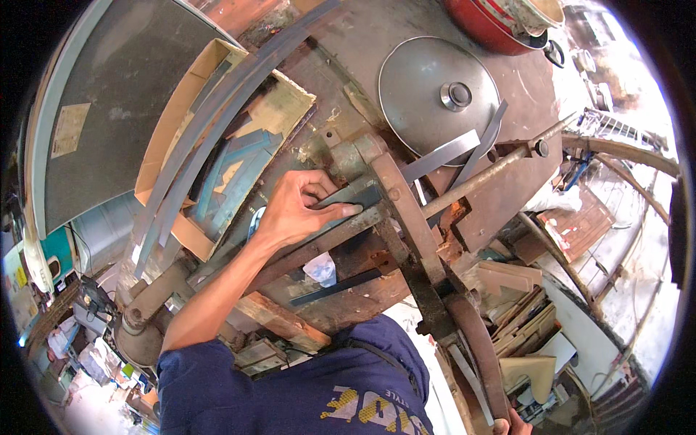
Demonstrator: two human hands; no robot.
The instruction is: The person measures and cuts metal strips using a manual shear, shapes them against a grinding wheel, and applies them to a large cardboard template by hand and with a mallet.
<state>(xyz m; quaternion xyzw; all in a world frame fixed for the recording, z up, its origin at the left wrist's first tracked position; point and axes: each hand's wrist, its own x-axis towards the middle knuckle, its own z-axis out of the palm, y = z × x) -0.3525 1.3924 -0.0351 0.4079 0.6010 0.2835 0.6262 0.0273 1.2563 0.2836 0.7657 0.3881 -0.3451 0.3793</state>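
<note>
My left hand (297, 206) is closed on a flat dark metal strip (362, 192), thumb along its near edge. The strip lies in a rusty bench-mounted lever shear (406, 210), beside its upright bars. Beyond the bars, a shiny strip end (444, 154) sticks out over a round lid; whether it is the same piece is hidden by the bars. Down at the lower edge, my right hand (515, 424) is wrapped round the low end of the shear's long curved lever (475, 348). Only some of its fingers show.
A cardboard box (196, 235) holds bluish metal pieces, with long metal strips (210, 109) across it. The glass lid (413, 87) and a red pot (493, 32) sit at the far side. A long rod (478, 177) juts right. Stacked cardboard (518, 319) stands near the lever.
</note>
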